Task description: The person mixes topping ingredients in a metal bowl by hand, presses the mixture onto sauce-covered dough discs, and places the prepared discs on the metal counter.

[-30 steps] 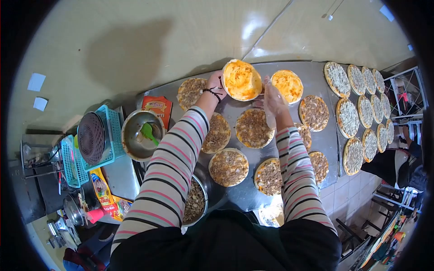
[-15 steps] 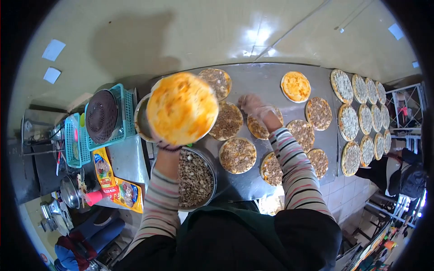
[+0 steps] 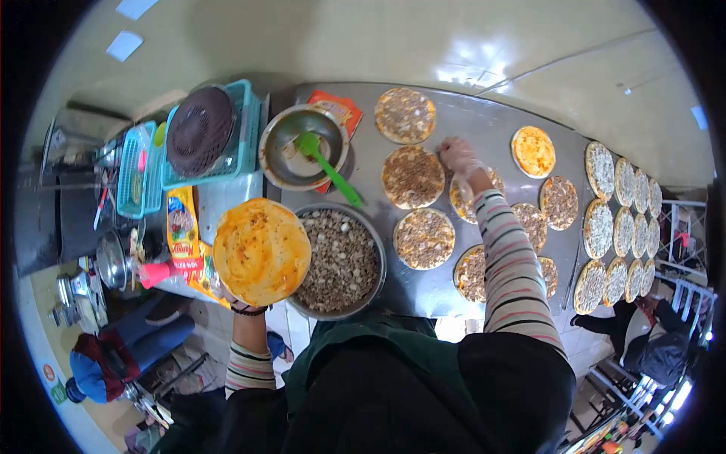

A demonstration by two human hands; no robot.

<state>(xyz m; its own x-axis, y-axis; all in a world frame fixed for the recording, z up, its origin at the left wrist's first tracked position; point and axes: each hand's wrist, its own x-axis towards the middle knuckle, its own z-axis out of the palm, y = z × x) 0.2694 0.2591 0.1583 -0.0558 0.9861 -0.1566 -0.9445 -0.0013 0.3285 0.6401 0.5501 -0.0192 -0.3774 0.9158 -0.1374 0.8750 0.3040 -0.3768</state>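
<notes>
My left hand (image 3: pixel 243 304), mostly hidden beneath it, holds up a round pizza crust (image 3: pixel 262 252) spread with orange sauce. A steel pot (image 3: pixel 382 261) of crumbled ground meat with pale bits stands just right of that crust. My right hand (image 3: pixel 461 157), in a clear glove, is over the metal table (image 3: pixel 484 113) with its fingers curled closed; what they hold, if anything, is hidden. It is close to the edge of a meat-topped pizza (image 3: pixel 413 176). Another topped pizza (image 3: pixel 476 195) lies partly under my right wrist.
A steel bowl (image 3: pixel 304 144) holds a green spatula (image 3: pixel 329 170). Turquoise baskets (image 3: pixel 246 136) and yellow-red packets (image 3: pixel 183 227) are at left. A sauce-only crust (image 3: pixel 533 151) lies among topped pizzas; rows of pale-topped pizzas (image 3: pixel 599 228) line the right. People are at both sides.
My left hand has lowered the sauced crust toward me and left, uncovering the bowl and spatula. My right hand stays by the same pizzas. The view has shifted.
</notes>
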